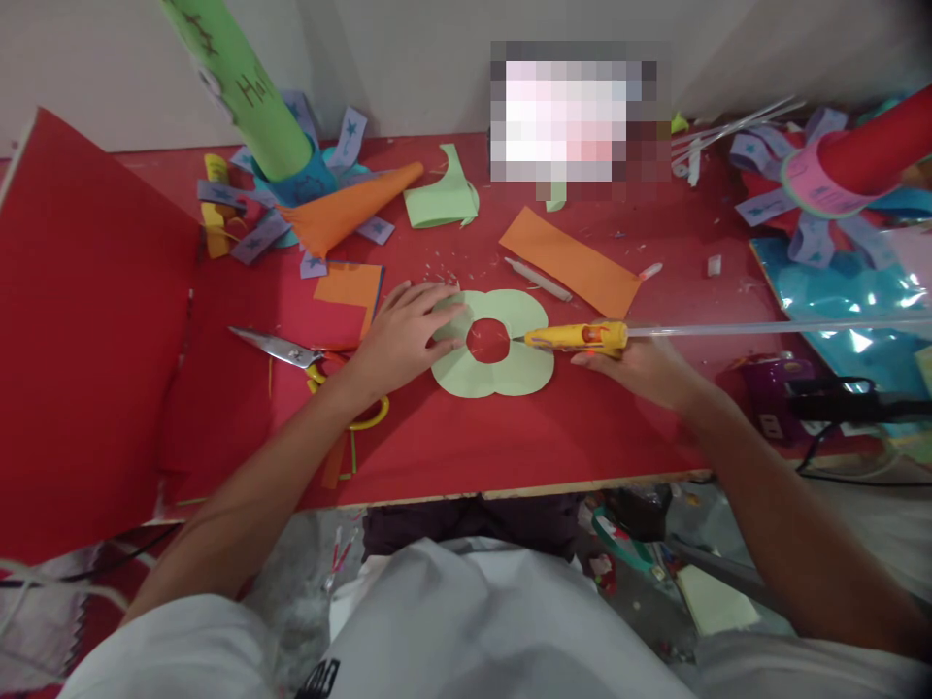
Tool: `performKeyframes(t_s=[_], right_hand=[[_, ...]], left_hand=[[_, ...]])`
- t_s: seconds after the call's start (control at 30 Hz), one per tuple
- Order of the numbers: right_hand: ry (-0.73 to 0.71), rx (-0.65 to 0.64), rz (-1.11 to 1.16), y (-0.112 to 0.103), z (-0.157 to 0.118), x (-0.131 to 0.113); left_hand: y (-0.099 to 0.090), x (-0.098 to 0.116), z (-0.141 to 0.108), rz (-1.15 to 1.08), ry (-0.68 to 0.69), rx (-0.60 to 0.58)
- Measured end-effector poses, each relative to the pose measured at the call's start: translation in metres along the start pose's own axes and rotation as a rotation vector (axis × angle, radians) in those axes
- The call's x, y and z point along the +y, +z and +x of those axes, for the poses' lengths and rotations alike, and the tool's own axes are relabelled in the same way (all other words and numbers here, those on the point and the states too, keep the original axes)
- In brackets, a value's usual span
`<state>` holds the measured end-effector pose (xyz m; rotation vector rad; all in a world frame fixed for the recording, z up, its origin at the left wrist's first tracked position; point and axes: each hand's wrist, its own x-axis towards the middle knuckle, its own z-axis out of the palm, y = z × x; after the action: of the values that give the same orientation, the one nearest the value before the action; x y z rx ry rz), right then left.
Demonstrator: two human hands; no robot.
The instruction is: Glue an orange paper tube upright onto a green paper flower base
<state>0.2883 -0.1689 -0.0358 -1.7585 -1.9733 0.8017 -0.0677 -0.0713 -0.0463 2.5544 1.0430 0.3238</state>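
Note:
A pale green paper flower (529, 373) with a round hole in its middle lies flat on the red table (451, 451). My left hand (412, 330) rests open on its left lobe, fingers spread. In my right hand (648, 367) is a yellow hot glue gun (575, 338), a long clear glue stick (757, 329) poking out of its back. The gun's tip is at the flower's right side, beside the hole. Orange-and-yellow-handled scissors (281, 347) lie partly under my left forearm.
An orange paper strip (572, 262) and a pen-like white stick (539, 279) lie beyond the flower. Green (287, 126) and red (888, 146) paper tubes with purple strips stand at the back. A red board (94, 340) rises at left; a purple box-like object (776, 393) sits at right.

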Motion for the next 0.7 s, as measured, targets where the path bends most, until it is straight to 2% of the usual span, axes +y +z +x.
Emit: performKeyframes(t_s=[0.13,0.4,0.7], right_hand=[[0.047,-0.037,0.071,0.0005,-0.003,0.0007],[0.035,-0.062,0.078,-0.0009,-0.0086,-0.0049],[-0.063,-0.066,0.035,0.0024,-0.0107,0.0007]], left_hand=[[-0.0011,0.0002,0.0005,0.01,0.003,-0.007],[-0.0023,0.002,0.0003,-0.007,0.001,0.003],[-0.0013,0.0007,0.0006,0.005,0.003,-0.013]])
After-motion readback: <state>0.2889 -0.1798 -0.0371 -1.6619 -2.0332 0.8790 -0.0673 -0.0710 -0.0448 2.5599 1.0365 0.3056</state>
